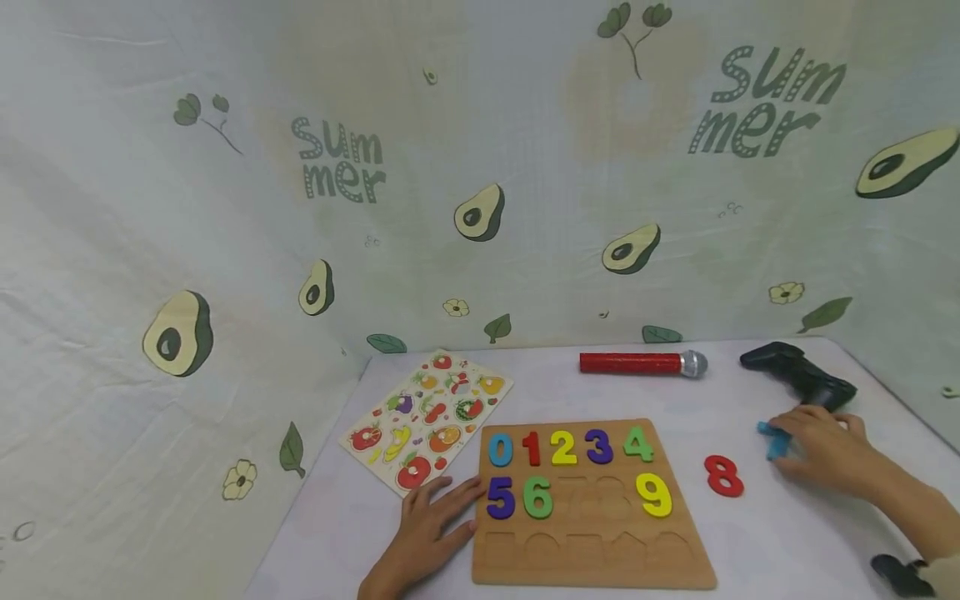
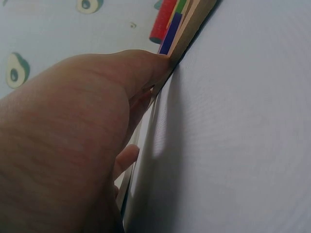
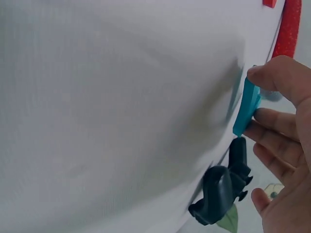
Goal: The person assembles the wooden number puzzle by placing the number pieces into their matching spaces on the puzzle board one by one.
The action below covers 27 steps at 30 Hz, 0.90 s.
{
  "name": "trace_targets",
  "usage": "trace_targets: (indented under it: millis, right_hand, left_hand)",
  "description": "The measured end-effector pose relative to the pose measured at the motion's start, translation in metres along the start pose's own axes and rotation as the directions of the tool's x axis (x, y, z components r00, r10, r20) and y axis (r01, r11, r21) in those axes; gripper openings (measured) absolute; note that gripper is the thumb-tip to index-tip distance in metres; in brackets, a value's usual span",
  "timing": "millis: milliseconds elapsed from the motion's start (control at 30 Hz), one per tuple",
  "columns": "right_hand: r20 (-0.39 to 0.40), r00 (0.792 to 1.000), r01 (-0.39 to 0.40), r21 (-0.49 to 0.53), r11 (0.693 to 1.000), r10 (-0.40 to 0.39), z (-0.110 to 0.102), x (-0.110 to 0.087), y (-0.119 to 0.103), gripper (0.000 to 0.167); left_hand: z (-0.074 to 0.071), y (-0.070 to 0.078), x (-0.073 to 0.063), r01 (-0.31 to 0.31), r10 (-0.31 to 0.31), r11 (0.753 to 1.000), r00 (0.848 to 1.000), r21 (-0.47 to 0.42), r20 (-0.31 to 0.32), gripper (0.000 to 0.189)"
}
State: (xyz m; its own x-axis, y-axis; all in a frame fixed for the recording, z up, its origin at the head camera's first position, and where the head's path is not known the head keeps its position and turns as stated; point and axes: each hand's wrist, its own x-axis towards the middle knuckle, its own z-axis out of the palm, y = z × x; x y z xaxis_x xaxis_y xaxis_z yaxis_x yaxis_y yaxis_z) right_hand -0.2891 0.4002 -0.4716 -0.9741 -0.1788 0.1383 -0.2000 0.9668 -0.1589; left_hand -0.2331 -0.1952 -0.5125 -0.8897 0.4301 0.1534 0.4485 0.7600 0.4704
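Note:
My right hand [image 1: 828,450] pinches a blue number 7 [image 3: 247,107] between thumb and fingers, just over the table at the right. The fingers cover part of it in the head view. To its left a red number 8 [image 1: 724,476] lies flat. A wooden number board [image 1: 592,575] lies in the middle, with 0 to 6 and a yellow 9 [image 1: 654,495] in their recesses; the 7 and 8 recesses are bare. My left hand [image 1: 429,533] rests at the board's left edge, fingers extended, thumb touching its side in the left wrist view.
A black game controller [image 1: 798,375] lies just beyond my right hand. Behind the board is a red microphone [image 1: 630,363]. A fruit picture board [image 1: 427,408] lies at the back left, close to my left fingertips. A patterned cloth hangs behind the table.

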Motion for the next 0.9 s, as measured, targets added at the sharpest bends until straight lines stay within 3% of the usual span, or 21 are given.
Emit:
trace_targets:
  millis: [367,900]
  right_hand:
    - [-0.075,0.995,0.067,-0.012,0.998,-0.068,0.002,-0.007,-0.027,0.056]
    - [-0.073,0.988,0.136,0.003,0.991,-0.136,-0.004,-0.014,-0.070,0.060]
  left_hand:
    - [0.000,0.000,0.000,0.009,-0.009,1.000,1.000,-0.002,0.004,0.048]
    - [0.002,0.001,-0.001,-0.029,0.030,0.999,0.999,0.022,-0.025,0.047]
